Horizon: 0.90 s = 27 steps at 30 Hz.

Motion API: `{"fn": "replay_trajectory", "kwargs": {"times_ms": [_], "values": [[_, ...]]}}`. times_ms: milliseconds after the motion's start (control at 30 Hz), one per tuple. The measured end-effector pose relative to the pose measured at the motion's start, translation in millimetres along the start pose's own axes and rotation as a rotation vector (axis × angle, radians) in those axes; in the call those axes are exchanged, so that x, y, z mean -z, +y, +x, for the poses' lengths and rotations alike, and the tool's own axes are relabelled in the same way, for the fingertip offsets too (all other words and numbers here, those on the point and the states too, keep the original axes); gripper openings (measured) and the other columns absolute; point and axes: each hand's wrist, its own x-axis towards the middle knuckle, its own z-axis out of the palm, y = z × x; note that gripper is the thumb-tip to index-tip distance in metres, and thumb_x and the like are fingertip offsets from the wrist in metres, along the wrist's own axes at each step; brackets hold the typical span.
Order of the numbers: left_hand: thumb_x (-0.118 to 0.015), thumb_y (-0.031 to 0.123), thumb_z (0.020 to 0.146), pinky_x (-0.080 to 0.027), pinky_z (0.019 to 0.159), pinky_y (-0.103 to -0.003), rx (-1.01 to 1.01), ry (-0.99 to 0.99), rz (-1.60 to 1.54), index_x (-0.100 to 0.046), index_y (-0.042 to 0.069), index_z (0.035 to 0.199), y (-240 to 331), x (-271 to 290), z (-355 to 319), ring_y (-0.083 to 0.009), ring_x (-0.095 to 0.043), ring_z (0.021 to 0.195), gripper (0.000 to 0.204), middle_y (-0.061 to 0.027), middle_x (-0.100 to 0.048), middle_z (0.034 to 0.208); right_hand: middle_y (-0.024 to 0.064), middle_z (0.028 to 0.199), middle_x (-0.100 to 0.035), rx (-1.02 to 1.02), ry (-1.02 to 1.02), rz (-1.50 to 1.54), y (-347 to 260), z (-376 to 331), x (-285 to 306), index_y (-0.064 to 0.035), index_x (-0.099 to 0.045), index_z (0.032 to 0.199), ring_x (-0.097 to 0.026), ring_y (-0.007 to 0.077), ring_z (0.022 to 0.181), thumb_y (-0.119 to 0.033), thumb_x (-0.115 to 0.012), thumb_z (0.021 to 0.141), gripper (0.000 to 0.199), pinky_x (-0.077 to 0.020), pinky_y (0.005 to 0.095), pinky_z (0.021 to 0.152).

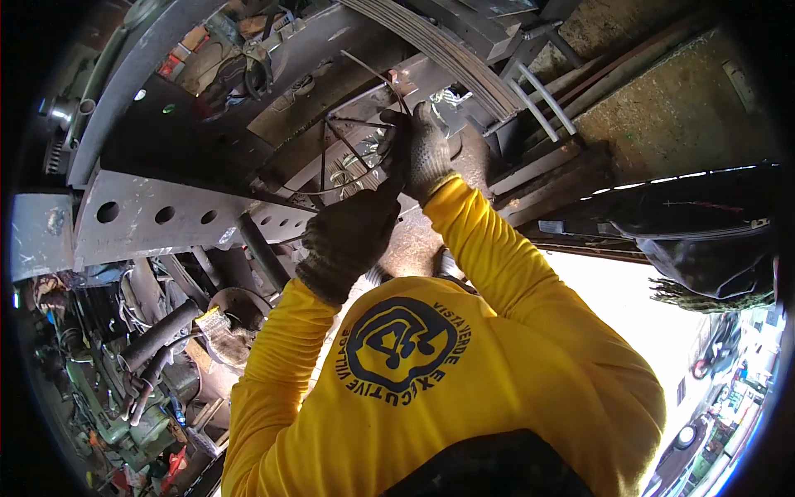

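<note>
My right hand [429,151], in a grey knitted glove with a dotted palm, is raised in the upper middle. Its fingers close at the end of a thin bent metal rod [371,69]. Just below and to the left, my left hand [352,236] wears a dark, soiled glove and is curled shut. What it grips is hidden by the glove. Something dark [400,141] lies between the two hands, too shadowed to name. Beside them stands a small frame of thin metal rods [348,142], with slanted struts and a curved rod below.
A steel beam with round holes [164,215] crosses at left. Stacked flat metal strips [439,45] lie at the top. A dark pipe [157,335], a loose work glove [224,338] and cluttered tools fill the lower left. A dark bag [704,257] is at right.
</note>
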Motion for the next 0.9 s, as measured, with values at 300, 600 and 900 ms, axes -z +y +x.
{"fn": "replay_trajectory", "kwargs": {"times_ms": [300,600,900], "values": [[-0.070,0.022,0.090,-0.053,0.070,-0.041,0.069,0.045,0.081,-0.058,0.017,0.141,8,11,2,-0.0262,-0.066,0.084,0.052,-0.0072,-0.066,0.093,0.0032,0.069,-0.056,-0.019,0.037,0.007,-1,-1,-10,-0.0029,-0.063,0.117,-0.056,0.0200,0.059,-0.075,-0.029,0.100,0.081,-0.0450,0.0318,0.051],[-0.070,0.021,0.087,-0.054,0.082,-0.043,0.056,0.071,0.254,-0.064,0.013,0.125,-1,14,3,-0.0278,-0.065,0.100,0.039,-0.0073,-0.067,0.109,0.0037,0.061,-0.048,0.034,0.345,0.049,18,4,-40,-0.0097,-0.062,0.116,-0.049,0.0175,0.049,-0.080,-0.035,0.095,0.079,-0.0378,0.0308,0.043],[-0.058,0.017,0.093,-0.051,0.053,-0.038,-0.008,0.125,0.387,-0.066,0.014,0.124,-2,-14,13,-0.0216,-0.064,0.067,0.032,-0.0037,-0.061,0.081,-0.0011,0.059,-0.046,-0.036,-0.061,0.081,2,5,-11,-0.0093,-0.064,0.121,-0.045,0.0171,0.046,-0.071,-0.031,0.102,0.072,-0.0387,0.0307,0.042]]}}
